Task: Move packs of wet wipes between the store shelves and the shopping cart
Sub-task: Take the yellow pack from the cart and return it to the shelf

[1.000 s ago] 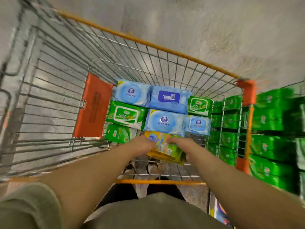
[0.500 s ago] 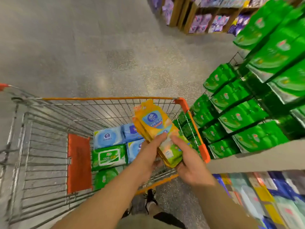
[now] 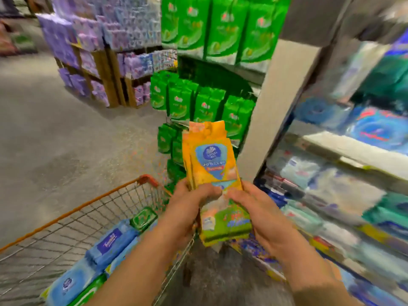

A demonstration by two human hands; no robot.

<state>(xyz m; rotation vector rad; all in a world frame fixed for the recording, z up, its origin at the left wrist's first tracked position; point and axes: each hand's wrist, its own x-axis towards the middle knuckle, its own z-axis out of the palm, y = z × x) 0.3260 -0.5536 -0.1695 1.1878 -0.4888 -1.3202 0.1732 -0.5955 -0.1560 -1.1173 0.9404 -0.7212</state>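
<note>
Orange pack (image 3: 212,164) now lifted shelfward, between hands (image 3: 223,208).

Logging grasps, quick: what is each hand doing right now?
Left hand: fingers curled round the yellow wipes pack, holding it.
Right hand: holding the same pack from the other side.

Open grey floor (image 3: 66,140) lies left of the orange-rimmed wire shopping cart (image 3: 92,208). Ahead, stacked green packs (image 3: 198,102) and a grey shelf post (image 3: 280,102) block passage; crowded shelves (image 3: 344,151) stand at right.
</note>
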